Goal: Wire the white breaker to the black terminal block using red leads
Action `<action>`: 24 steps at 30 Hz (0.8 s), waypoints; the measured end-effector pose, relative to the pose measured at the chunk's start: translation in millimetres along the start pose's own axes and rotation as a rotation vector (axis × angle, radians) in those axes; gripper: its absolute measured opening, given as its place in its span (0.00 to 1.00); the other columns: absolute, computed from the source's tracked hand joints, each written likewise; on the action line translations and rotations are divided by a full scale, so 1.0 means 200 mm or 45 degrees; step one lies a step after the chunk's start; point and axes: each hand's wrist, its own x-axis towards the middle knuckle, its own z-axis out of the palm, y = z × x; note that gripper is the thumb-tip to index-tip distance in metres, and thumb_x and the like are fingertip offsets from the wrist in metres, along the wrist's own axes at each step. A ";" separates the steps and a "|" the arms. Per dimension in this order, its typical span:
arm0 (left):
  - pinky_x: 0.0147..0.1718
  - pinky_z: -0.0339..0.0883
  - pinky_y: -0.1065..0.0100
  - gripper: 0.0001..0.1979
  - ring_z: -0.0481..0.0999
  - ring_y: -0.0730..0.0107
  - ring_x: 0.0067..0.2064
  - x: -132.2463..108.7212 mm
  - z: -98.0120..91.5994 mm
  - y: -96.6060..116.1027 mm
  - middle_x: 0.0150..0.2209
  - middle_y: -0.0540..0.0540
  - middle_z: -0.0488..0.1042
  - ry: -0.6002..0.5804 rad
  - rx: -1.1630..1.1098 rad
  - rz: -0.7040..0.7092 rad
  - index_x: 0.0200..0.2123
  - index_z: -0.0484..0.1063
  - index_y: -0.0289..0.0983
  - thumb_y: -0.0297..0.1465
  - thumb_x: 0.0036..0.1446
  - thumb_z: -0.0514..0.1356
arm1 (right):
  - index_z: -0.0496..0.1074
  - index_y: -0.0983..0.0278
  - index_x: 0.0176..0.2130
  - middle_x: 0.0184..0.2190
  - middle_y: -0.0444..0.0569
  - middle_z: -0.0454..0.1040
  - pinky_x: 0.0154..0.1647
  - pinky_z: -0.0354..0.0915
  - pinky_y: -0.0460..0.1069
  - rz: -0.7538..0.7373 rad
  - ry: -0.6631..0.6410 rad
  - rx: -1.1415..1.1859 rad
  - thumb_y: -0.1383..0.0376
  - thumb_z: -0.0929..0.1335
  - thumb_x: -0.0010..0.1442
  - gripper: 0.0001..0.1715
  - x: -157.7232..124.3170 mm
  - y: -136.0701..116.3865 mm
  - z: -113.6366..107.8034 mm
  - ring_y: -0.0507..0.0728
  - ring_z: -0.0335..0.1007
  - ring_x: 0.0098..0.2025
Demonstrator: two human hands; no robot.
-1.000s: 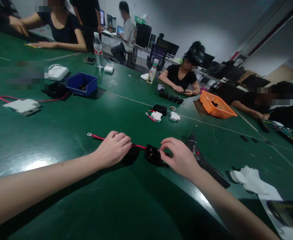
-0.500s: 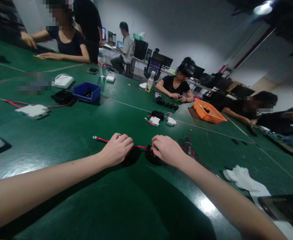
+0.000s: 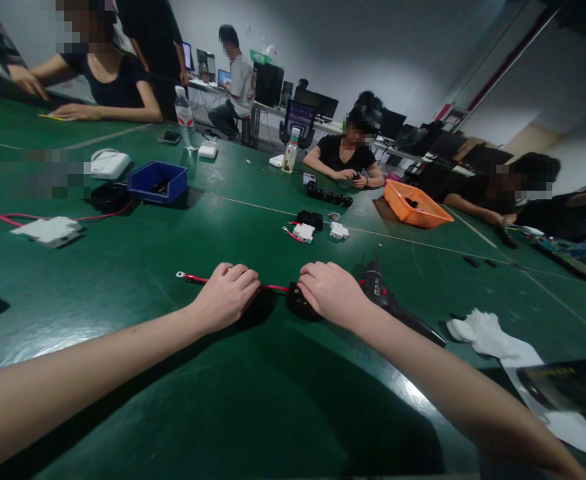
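My left hand (image 3: 229,293) is closed round a red cable (image 3: 274,289). On its far left end the cable has a silver ring lug (image 3: 181,275). The cable's other end runs to a dark block-like part (image 3: 297,303) with small metallic spots, low over the table. My right hand (image 3: 331,295) grips this black part from the right, thumb at its near side, and covers much of it. Just beyond my right wrist lies a black and red power drill (image 3: 375,288), bit pointing away.
Farther off lie white breaker-like modules (image 3: 303,232), a blue bin (image 3: 159,183) and an orange basket (image 3: 417,205). Another white module (image 3: 50,231) with red cable lies left. At right are a white glove (image 3: 487,333) and paper (image 3: 573,433). Several people sit round the green table (image 3: 213,393).
The view has shifted slightly, so the table things appear a little further left and higher. My right hand's fingers have come down closer over the black part; my left keeps hold of the cable.
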 end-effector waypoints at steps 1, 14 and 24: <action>0.41 0.61 0.55 0.08 0.72 0.57 0.44 0.00 0.00 0.00 0.43 0.41 0.77 0.007 -0.006 0.000 0.42 0.75 0.35 0.28 0.64 0.56 | 0.76 0.68 0.41 0.42 0.56 0.77 0.41 0.64 0.55 0.041 0.033 0.035 0.66 0.60 0.71 0.16 -0.03 0.02 -0.01 0.60 0.72 0.42; 0.42 0.62 0.57 0.10 0.74 0.60 0.44 0.01 0.01 0.01 0.43 0.44 0.78 0.025 -0.041 -0.009 0.40 0.77 0.39 0.30 0.66 0.55 | 0.65 0.65 0.59 0.56 0.60 0.71 0.56 0.68 0.62 0.344 0.195 0.529 0.56 0.68 0.66 0.27 -0.47 0.05 0.29 0.65 0.69 0.56; 0.47 0.64 0.53 0.09 0.75 0.59 0.44 0.03 -0.01 0.03 0.41 0.44 0.78 0.027 -0.025 -0.018 0.38 0.78 0.39 0.31 0.64 0.56 | 0.60 0.63 0.64 0.60 0.60 0.68 0.60 0.64 0.65 0.244 0.206 0.495 0.53 0.68 0.64 0.35 -0.51 0.16 0.25 0.67 0.65 0.61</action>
